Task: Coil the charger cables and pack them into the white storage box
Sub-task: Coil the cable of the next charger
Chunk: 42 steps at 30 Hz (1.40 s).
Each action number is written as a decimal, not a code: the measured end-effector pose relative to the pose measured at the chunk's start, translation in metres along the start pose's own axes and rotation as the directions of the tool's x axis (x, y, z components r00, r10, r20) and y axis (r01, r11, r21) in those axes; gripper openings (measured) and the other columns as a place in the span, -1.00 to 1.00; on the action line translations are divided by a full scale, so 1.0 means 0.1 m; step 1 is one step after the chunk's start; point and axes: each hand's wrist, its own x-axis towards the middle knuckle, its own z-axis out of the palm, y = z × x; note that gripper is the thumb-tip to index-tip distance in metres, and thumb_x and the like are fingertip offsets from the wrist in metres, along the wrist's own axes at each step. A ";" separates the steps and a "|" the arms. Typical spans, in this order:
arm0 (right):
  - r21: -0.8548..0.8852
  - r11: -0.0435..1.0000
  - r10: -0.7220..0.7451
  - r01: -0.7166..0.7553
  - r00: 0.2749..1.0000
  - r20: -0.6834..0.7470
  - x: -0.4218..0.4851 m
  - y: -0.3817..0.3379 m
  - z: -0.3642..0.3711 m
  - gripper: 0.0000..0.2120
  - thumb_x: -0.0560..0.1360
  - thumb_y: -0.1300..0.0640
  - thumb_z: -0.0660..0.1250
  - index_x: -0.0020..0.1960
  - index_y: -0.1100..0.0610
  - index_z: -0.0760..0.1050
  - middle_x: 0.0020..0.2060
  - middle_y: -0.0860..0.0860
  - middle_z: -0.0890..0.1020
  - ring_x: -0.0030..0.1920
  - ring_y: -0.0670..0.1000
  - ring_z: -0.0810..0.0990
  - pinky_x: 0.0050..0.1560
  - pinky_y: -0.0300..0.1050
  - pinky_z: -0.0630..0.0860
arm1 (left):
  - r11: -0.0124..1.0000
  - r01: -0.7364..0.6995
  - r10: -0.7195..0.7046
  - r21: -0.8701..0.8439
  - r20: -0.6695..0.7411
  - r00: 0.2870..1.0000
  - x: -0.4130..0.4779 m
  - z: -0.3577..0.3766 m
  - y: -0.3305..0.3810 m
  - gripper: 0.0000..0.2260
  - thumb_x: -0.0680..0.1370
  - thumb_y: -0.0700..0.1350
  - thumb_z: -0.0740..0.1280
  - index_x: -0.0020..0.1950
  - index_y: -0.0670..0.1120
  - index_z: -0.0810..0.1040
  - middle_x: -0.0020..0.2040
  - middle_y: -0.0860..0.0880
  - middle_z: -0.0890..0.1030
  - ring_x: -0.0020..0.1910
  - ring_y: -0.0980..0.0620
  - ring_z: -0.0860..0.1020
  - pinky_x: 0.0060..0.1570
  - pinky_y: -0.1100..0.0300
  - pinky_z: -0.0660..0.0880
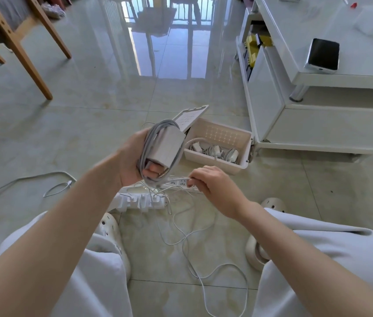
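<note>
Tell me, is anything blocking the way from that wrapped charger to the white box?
Nothing visible. The left hand holds the charger just in front of the white box, whose lid stands open. The right hand pinches the cable.

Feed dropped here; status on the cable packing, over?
Left hand grips coiled charger. Right hand pinches cable end. White storage box open, unobstructed.

One head-worn wide-angle view, looking forward and down at the glossy pale tiled floor (103, 115), close above the knees.
</note>
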 end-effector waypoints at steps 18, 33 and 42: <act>0.341 0.890 0.252 -0.303 0.949 0.188 0.08 -0.01 -0.24 -0.93 0.53 0.17 0.31 -0.01 0.03 0.50 -0.38 -0.08 0.49 -0.38 -0.14 0.42 -0.27 -0.35 0.39 | 0.879 0.241 -0.175 0.411 -0.192 0.966 0.17 -0.18 -0.16 -0.45 0.56 0.30 0.05 -0.11 -0.20 0.43 -0.35 -0.15 0.45 -0.51 0.06 0.34 -0.60 0.39 0.15; 0.349 0.878 0.278 -0.326 0.943 0.182 0.07 -0.15 -0.24 -0.81 0.60 0.05 0.15 -0.07 0.04 0.52 -0.36 -0.17 0.48 -0.34 -0.20 0.40 -0.26 -0.26 0.33 | 0.849 0.227 -0.184 0.477 -0.136 0.973 0.05 0.03 -0.29 -0.42 0.56 0.31 0.02 -0.17 -0.19 0.48 -0.57 -0.05 0.43 -0.67 0.06 0.38 -0.69 0.36 0.26; 0.407 0.807 0.435 -0.428 0.897 0.080 0.14 -0.16 -0.14 -0.68 0.60 0.08 0.13 -0.32 0.01 0.39 -0.42 -0.10 0.42 -0.37 -0.11 0.35 -0.27 -0.16 0.30 | 0.817 0.048 0.091 0.575 -0.210 0.973 0.06 0.01 -0.24 -0.49 0.24 0.27 0.45 0.02 -0.04 0.63 -0.06 -0.11 0.66 -0.18 -0.01 0.59 -0.14 0.15 0.50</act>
